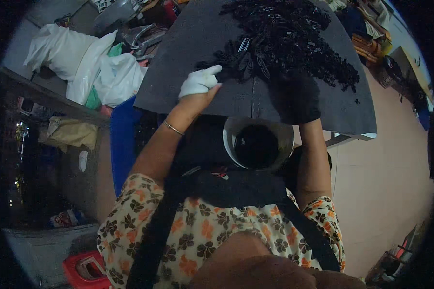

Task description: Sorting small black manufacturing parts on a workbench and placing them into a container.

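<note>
head view: only one camera, looking down over the person's chest onto a dark grey tabletop (193, 43).
left hand (199, 82): white glove, lay on the tabletop at the near-left edge of the pile of small black parts (289, 41); fingers curled loosely, index extended toward the pile, touching its fringe. Nothing visibly gripped.
right hand (296, 98): dark glove, planted on the near edge of the pile. Fingers blended into the black parts, so I couldn't tell whether they were clenched on anything or released.
pile: heaped on the far half of the tabletop, spread right, a few strays apart from it at the right edge. One pale metal-looking clip (244, 45) sat on its left side.
bowl (258, 143): white rim, round, held just below the tabletop's near edge, between the forearms, against the person's lap. Inside looked dark and well filled, probably with the same black parts, though the low light made that a guess.
progress: judging from the layout, bowl partly loaded, bulk of the pile not yet cleared; most of the work was left.
surroundings: white plastic bags (89, 65) at left, red crate (84, 272) on the floor bottom-left.
</note>
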### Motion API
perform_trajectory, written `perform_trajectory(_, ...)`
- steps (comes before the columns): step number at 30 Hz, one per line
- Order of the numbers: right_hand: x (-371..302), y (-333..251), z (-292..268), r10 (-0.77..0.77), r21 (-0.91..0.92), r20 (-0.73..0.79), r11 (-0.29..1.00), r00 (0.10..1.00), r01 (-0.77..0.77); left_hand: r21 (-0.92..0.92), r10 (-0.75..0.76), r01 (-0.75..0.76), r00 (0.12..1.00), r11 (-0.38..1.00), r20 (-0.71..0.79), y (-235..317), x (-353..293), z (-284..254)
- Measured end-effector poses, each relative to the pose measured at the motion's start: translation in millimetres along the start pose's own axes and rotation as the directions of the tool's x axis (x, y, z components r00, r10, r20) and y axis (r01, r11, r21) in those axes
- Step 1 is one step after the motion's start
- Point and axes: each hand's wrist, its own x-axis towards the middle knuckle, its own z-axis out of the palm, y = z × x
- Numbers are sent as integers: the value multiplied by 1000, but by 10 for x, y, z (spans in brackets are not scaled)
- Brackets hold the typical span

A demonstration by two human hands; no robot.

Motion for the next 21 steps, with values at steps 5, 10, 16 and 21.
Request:
perform_trajectory(5, -64, -74, -23, -76, -61, 0, 995, 997, 76, -200, -2, -30, 987, 979, -159, 42, -68, -2)
perform_trajectory(10, -204, -320, 167, -55, 651, 81, 759, 995, -11, -660, -247, 195, 969, 726, 14, 247, 19, -3)
perform_trajectory(16, -209, -501, 63, -363, 307, 15, 889, 932, 341, -699, -92, 263, 958, 665, 273, 519, 11, -193)
perform_trajectory(21, -214, -447, 63, -432, 223, -54, 873, 900, 433, -820, -63, 330, 938, 468, 342, 658, -59, -282)
